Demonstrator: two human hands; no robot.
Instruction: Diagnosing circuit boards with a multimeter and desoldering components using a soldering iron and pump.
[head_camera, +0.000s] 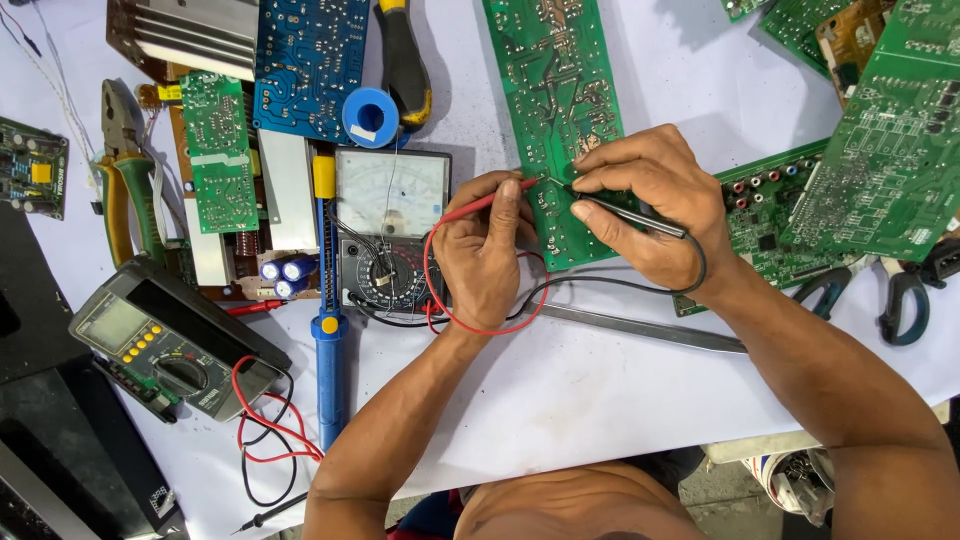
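- Head view: the left hand (483, 255) pinches a red probe (490, 200), its tip on the long green circuit board (555, 90) lying on the white-covered bench (560, 390).
- The right hand (645, 205) grips a black probe (630, 215), tip on the same board, just beside the red one.
- Both leads run to the analog meter (390, 225) left of the hands.
- A digital multimeter (165, 340) and a blue soldering iron (328, 330) lie further left.

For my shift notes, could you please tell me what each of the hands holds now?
Left hand: closed on the red probe.
Right hand: closed on the black probe.
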